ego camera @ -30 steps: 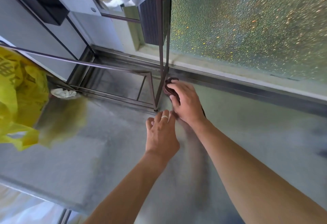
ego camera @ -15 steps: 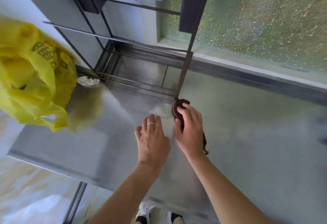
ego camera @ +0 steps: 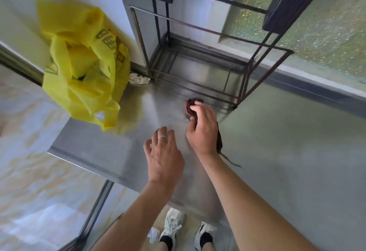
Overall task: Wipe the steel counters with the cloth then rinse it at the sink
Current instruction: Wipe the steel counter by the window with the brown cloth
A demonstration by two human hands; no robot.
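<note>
Cloth (ego camera: 190, 106) slid leftward, steel counter (ego camera: 277, 151), tiled floor (ego camera: 29, 171)

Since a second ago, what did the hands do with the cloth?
The right hand slid the dark cloth leftward along the steel counter, from the rack's front corner leg to in front of its base. The left hand kept beside it, holding nothing. The yellow bag and white rag stayed put.

Both bare forearms reach up from the bottom of the frame; the right hand (ego camera: 202, 130), at centre, is palm down with fingers curled closed; the left hand (ego camera: 163, 155), just beside it lower left, lies flat, fingers together, a ring (ego camera: 161, 137) on one finger.
</note>
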